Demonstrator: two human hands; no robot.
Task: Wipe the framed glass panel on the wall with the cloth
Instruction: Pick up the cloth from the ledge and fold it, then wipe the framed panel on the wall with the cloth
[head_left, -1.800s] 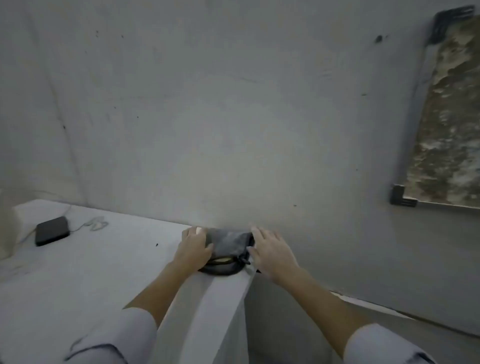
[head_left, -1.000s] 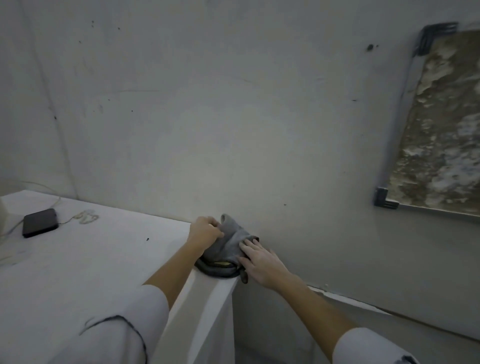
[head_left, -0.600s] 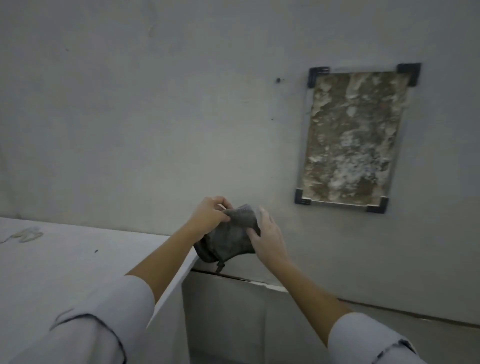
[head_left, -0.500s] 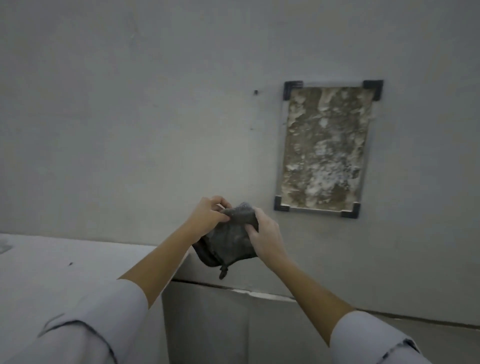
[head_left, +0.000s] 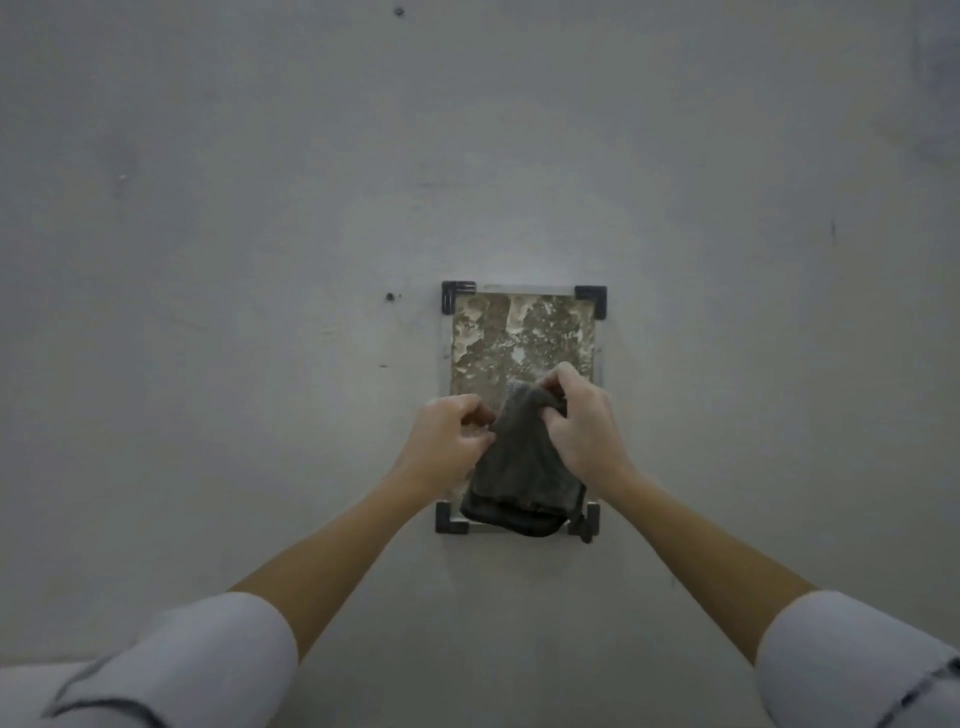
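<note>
The framed glass panel (head_left: 522, 332) hangs on the grey wall straight ahead, with black corner brackets and a mottled brown and white surface behind the glass. A dark grey cloth (head_left: 514, 467) hangs in front of the panel's lower half and hides it. My left hand (head_left: 449, 439) pinches the cloth's upper left edge. My right hand (head_left: 584, 423) grips its top right, fingers curled into the fabric. Whether the cloth touches the glass I cannot tell.
The grey wall (head_left: 208, 260) fills the view, with a small dark hole (head_left: 389, 297) left of the panel and another dark hole (head_left: 399, 11) near the top. A pale ledge edge (head_left: 31, 670) shows at the bottom left.
Both hands lifted the cloth off the white ledge and carried it to the right. The view turned to face the panel, and the cloth now hangs in front of its lower half.
</note>
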